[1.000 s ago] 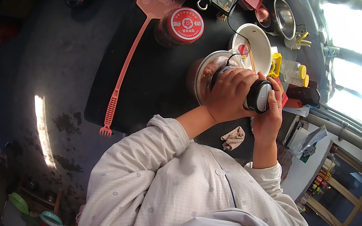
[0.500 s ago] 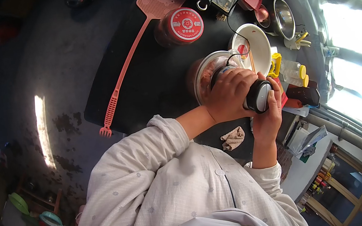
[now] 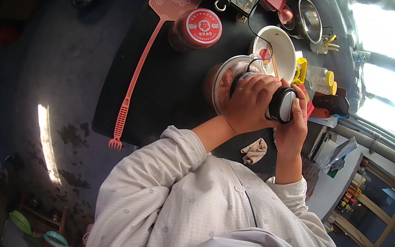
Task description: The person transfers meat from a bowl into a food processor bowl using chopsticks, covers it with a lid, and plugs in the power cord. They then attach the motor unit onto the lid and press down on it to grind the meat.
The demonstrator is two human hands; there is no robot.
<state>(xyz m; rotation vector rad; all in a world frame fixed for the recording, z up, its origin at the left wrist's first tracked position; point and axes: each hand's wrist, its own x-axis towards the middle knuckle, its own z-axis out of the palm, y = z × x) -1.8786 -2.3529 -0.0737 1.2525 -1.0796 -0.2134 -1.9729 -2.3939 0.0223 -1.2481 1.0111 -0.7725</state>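
Note:
Both my hands are on the black motor head (image 3: 282, 105) of an electric food chopper. My left hand (image 3: 252, 101) lies over its top with the fingers curled round it. From the other side, my right hand (image 3: 293, 127) grips its rounded end, with the thumb against the edge. Under the motor head stands the chopper's clear bowl (image 3: 214, 87), with reddish, meat-like contents showing through. A thin black cord rises from the motor head. The blades are hidden.
A white bowl (image 3: 286, 50) with chopsticks stands behind the chopper. On the dark table are a red-lidded jar (image 3: 204, 27), a pink fly swatter (image 3: 141, 63) and a crumpled cloth (image 3: 254, 151). Yellow-capped bottles (image 3: 321, 81) and a steel bowl (image 3: 310, 19) stand at the right.

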